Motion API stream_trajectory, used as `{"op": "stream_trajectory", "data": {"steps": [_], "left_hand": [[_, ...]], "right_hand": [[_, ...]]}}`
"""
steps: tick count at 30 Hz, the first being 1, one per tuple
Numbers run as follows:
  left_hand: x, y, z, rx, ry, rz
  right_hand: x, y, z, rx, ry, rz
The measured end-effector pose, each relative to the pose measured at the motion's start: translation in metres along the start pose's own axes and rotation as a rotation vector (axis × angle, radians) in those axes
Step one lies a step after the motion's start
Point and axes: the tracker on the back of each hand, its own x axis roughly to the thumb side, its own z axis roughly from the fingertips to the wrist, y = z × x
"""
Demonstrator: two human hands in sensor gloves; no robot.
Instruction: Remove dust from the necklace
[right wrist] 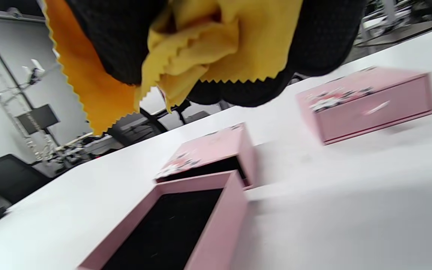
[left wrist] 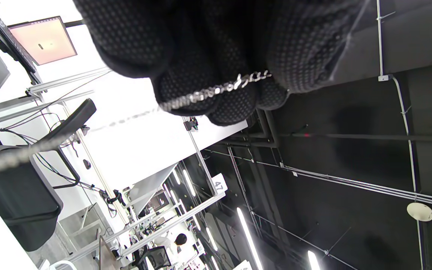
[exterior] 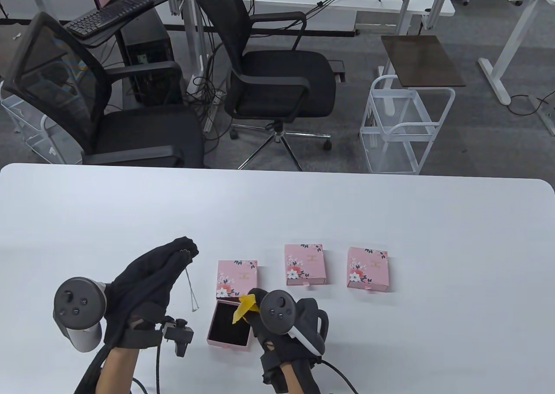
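Note:
My left hand (exterior: 184, 249) is raised above the table and pinches a thin silver necklace (exterior: 190, 292), which hangs down from the fingertips toward the table. In the left wrist view the chain (left wrist: 219, 89) lies across my gloved fingertips (left wrist: 186, 86). My right hand (exterior: 256, 301) grips a yellow cloth (exterior: 243, 308) with zigzag edges over the open pink drawer box (exterior: 230, 324), whose black lining shows. In the right wrist view the cloth (right wrist: 201, 45) is bunched in my fingers above that open drawer (right wrist: 171, 228). The box's pink floral sleeve (exterior: 237, 278) lies just behind the drawer.
Two closed pink floral boxes (exterior: 305, 264) (exterior: 367, 269) lie to the right on the white table (exterior: 390, 220). Two black office chairs (exterior: 277, 73) and a white wire cart (exterior: 403, 125) stand beyond the table's far edge.

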Motion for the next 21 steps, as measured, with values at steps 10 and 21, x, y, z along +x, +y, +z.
{"op": "stream_trajectory", "data": {"steps": [10, 21], "left_hand": [[0.006, -0.028, 0.005, -0.069, -0.052, -0.034], [0.005, -0.025, 0.005, -0.076, -0.047, -0.007]], "right_hand": [[-0.041, 0.009, -0.013, 0.17, 0.161, 0.192], [-0.052, 0.045, -0.009, 0.418, 0.19, 0.553]]}}
